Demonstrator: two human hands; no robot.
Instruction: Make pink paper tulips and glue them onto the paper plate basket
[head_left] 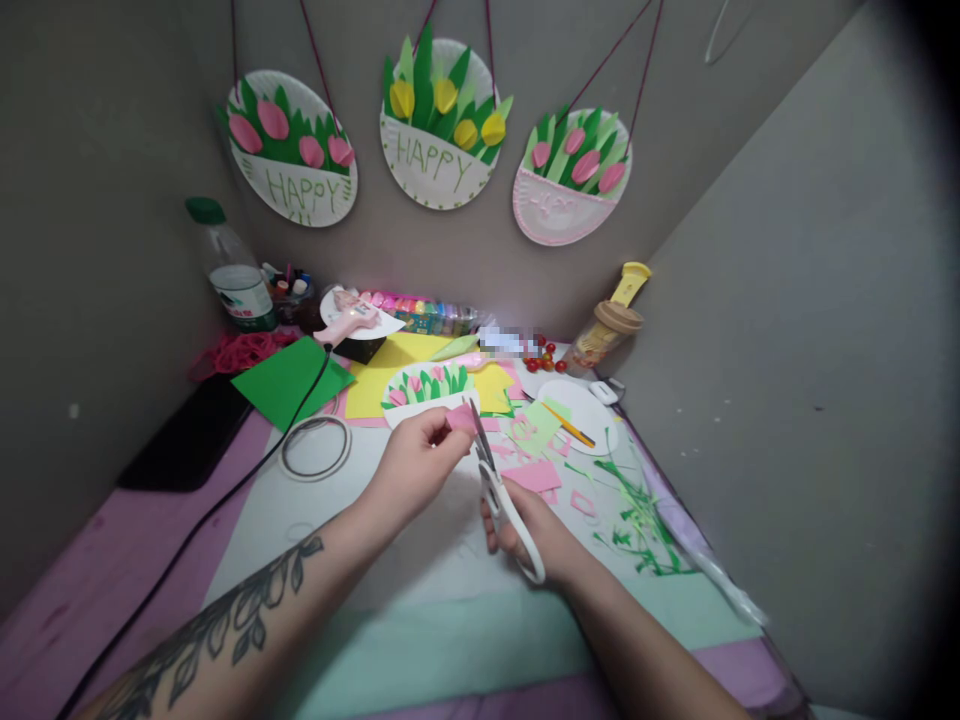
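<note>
Between thumb and fingers, my left hand (415,455) pinches a small piece of pink paper (461,417). My right hand (530,528) grips white-handled scissors (501,500), with their blades pointing up and away from me, right beside the pink piece. Whether the blades are cutting into the paper I cannot tell. Just beyond my left hand lies a white paper-plate basket (401,408) with pink tulips and green leaves. A pink paper sheet (534,477) and pink offcuts lie beyond my right hand.
Green paper scraps (637,520) cover the table's right side. A pencil (568,425) lies on a white plate (600,420). At left are a tape roll (315,447), green paper (289,380), a black cable (247,470) and a bottle (232,275). Three tulip plates (442,170) hang on the wall.
</note>
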